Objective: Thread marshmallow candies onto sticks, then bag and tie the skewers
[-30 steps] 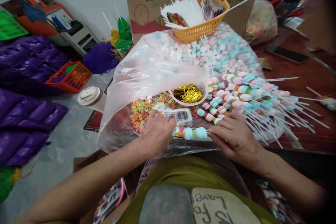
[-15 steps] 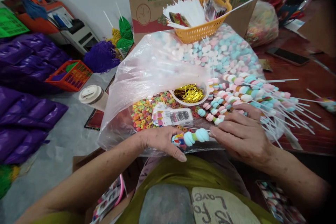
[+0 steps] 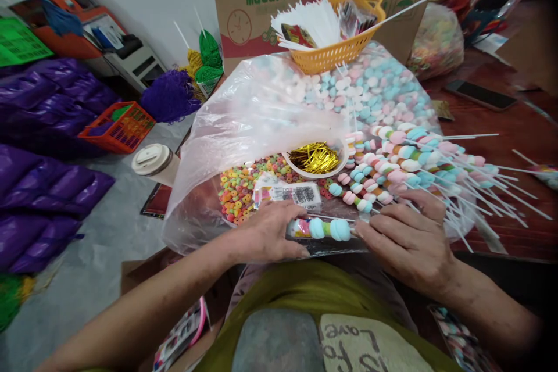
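My left hand (image 3: pixel 265 235) and my right hand (image 3: pixel 407 241) both grip one candy skewer (image 3: pixel 325 228), held level at the near edge of the table. The left fingers close round its colourful end; the right fingers pinch the stick end beside the blue and white marshmallow pieces. A clear wrapper seems to cover the skewer. Just behind it lie printed labels (image 3: pixel 290 193) on a heap of coloured ring candies (image 3: pixel 238 186). A white bowl of gold twist ties (image 3: pixel 314 158) stands further back.
A pile of finished marshmallow skewers (image 3: pixel 418 157) fans out to the right. A large clear bag of pastel marshmallows (image 3: pixel 361 87), an orange basket of white sticks (image 3: pixel 331 40) and a Macaron carton stand behind. A lidded cup (image 3: pixel 154 163) at left, phone (image 3: pixel 479 95) at right.
The skewer dipped toward me, then rose back to level. My left hand slid from the labels to the skewer's end, and my right hand shifted slightly right.
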A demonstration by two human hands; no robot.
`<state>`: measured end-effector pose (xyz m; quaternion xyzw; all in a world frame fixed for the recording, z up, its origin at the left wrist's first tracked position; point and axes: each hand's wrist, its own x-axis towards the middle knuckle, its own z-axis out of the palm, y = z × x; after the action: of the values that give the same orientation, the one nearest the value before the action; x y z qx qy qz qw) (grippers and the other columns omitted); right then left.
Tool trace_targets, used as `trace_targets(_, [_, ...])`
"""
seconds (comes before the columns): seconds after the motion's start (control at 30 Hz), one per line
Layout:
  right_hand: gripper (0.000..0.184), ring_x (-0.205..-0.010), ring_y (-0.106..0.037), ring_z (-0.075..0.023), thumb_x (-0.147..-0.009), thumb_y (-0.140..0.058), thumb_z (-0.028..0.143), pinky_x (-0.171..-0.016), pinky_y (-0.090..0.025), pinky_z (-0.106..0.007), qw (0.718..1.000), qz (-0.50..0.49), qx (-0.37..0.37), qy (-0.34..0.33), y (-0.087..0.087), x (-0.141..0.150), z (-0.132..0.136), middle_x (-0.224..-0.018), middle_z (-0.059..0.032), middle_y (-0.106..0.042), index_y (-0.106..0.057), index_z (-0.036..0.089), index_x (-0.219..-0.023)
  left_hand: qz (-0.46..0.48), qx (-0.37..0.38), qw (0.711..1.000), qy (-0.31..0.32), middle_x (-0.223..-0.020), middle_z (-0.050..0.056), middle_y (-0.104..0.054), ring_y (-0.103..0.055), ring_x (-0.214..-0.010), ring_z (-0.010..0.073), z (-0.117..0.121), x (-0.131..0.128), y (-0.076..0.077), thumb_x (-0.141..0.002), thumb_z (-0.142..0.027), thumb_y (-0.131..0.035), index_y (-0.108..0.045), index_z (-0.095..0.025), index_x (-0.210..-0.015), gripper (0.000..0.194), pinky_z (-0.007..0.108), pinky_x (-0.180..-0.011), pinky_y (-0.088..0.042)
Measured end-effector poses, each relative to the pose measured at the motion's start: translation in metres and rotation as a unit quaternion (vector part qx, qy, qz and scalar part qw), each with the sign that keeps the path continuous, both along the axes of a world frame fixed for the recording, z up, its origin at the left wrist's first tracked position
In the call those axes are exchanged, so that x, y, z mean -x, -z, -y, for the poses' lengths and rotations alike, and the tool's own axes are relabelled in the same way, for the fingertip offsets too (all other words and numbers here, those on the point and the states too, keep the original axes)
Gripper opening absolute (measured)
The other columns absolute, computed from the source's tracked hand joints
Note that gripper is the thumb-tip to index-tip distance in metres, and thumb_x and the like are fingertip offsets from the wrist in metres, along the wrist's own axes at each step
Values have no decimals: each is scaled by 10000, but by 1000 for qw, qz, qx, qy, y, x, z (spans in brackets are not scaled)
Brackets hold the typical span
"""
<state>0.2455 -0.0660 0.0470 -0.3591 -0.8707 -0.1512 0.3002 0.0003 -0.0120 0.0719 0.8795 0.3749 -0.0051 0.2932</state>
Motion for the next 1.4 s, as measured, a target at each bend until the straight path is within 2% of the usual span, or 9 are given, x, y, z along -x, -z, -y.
trace_targets(0.1, [187, -700, -535, -144, -751, -599, 95, -869, -334, -435, 1000, -16, 1, -15, 1, 1, 2, -697, 17, -632, -582, 229, -881, -25, 51, 998, 21, -845, -7, -641, -581, -778, 161, -6, 2, -7, -705, -360, -616, -597, -217, -956, 290, 240, -661, -405])
trace_targets(0.23, [195, -683, -523, -139, -734, -609, 86, -864, -330, -431, 999, -37, 5, -16, 1, 4, 4, -690, 19, -630, -584, 222, -871, -95, -133, 986, -37, -727, 23, -638, -584, -744, 214, -7, 0, 8, -696, -361, -598, -591, -197, -861, 232, 308, -690, -392])
trace_targets(0.37, [92, -624, -474, -136, -734, -609, 125, -794, -347, -409, 994, -92, 63, 19, 4, 10, 5, -637, 5, -595, -565, 191, -780, -52, -235, 970, -32, -730, 27, -655, -597, -720, 203, -1, 2, 24, -735, -360, -558, -567, -192, -867, 214, 337, -737, -369])
trace_targets(0.63, [77, -632, -479, -144, -792, -540, 144, -704, -332, -343, 978, -156, 126, 57, 9, 17, 1, -627, -8, -565, -564, 175, -726, -46, -245, 968, -16, -689, 33, -647, -598, -684, 191, 5, -4, 24, -750, -310, -524, -564, -174, -807, 153, 331, -708, -365])
trace_targets(0.77, [103, -632, -476, -147, -790, -540, 147, -700, -336, -351, 982, -139, 114, 51, 2, 19, -1, -621, -12, -564, -564, 176, -695, -63, -185, 979, -62, -708, 47, -639, -586, -700, 202, 4, -7, 23, -733, -401, -556, -577, -172, -828, 249, 321, -699, -383])
trace_targets(0.9, [67, -640, -485, -141, -767, -577, 145, -785, -338, -391, 994, -81, 58, 40, -6, 15, -4, -621, 10, -585, -589, 204, -737, 4, 0, 997, -83, -750, 8, -619, -558, -710, 170, 4, -8, 13, -645, -568, -620, -590, -184, -858, 440, 242, -599, -374])
trace_targets(1.07, [137, -663, -504, -134, -738, -612, 131, -840, -339, -408, 999, -42, 9, 3, -16, 8, -12, -665, 25, -619, -586, 246, -808, 93, 175, 979, -50, -779, -20, -607, -532, -726, 148, 2, -9, 2, -560, -497, -724, -605, -167, -884, 478, 215, -609, -382])
trace_targets(1.23, [147, -673, -506, -139, -740, -596, 104, -851, -336, -408, 1000, -8, -5, -23, -18, 10, -15, -628, 26, -609, -591, 240, -795, 112, 255, 959, -53, -811, -8, -622, -536, -734, 156, 1, -8, 4, -534, -468, -748, -613, -161, -936, 524, 234, -634, -400])
trace_targets(1.4, [105, -662, -477, -131, -795, -535, 142, -849, -319, -396, 997, 9, 50, -52, -4, 20, -12, -606, 18, -569, -611, 214, -783, 98, 254, 961, -54, -760, -14, -595, -524, -684, 138, 1, -12, 13, -558, -476, -727, -610, -155, -928, 504, 225, -593, -393])
